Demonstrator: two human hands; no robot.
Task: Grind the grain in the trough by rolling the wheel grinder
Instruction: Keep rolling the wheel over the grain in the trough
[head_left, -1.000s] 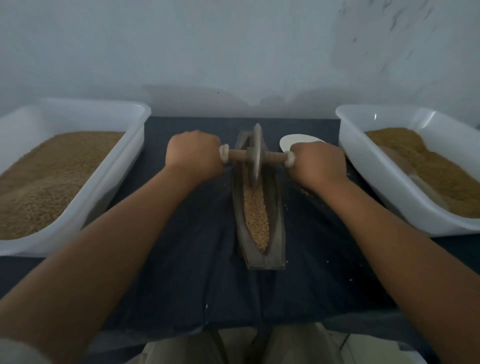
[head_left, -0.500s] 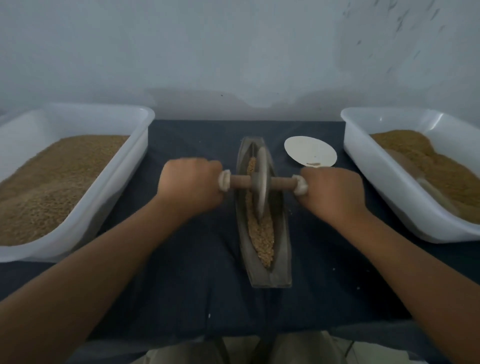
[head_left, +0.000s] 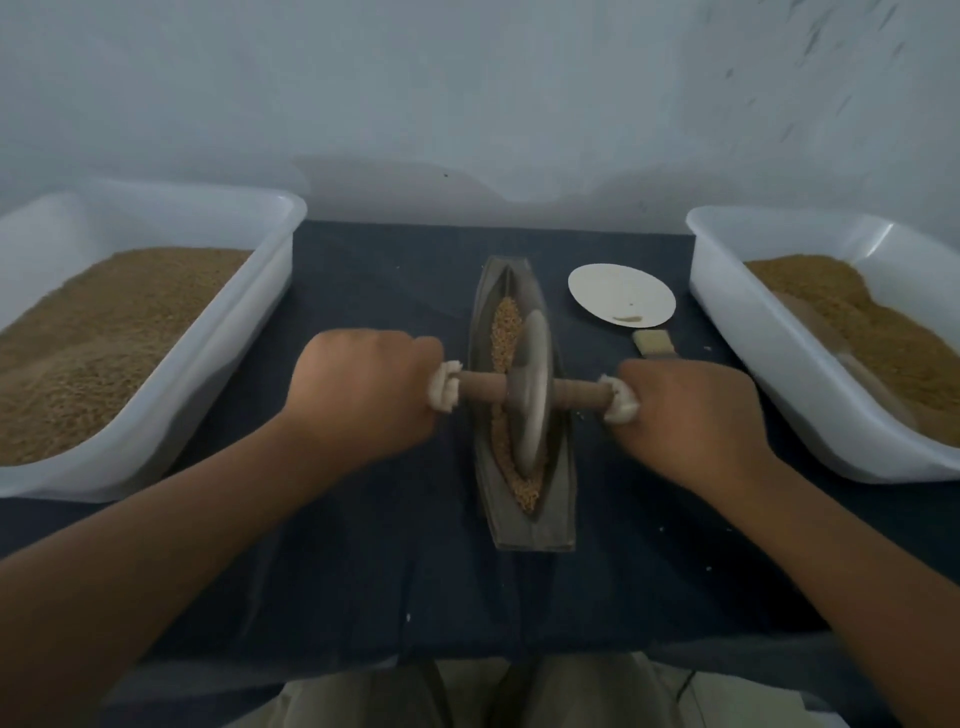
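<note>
Grey wheel grinder (head_left: 532, 410) stands in boat-shaped trough (head_left: 532, 530).

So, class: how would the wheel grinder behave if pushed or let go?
The wheel grinder stands on a thin round edge in the trough, so it probably rolls easily. It looks like metal or stone, likely heavy. Let go, it might tip sideways.

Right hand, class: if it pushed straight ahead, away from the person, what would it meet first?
Probably the small brush lying just beyond the right hand, then the white plate. The hand's grip on the axle seems to hold it above the cloth, so it might pass over.
</note>
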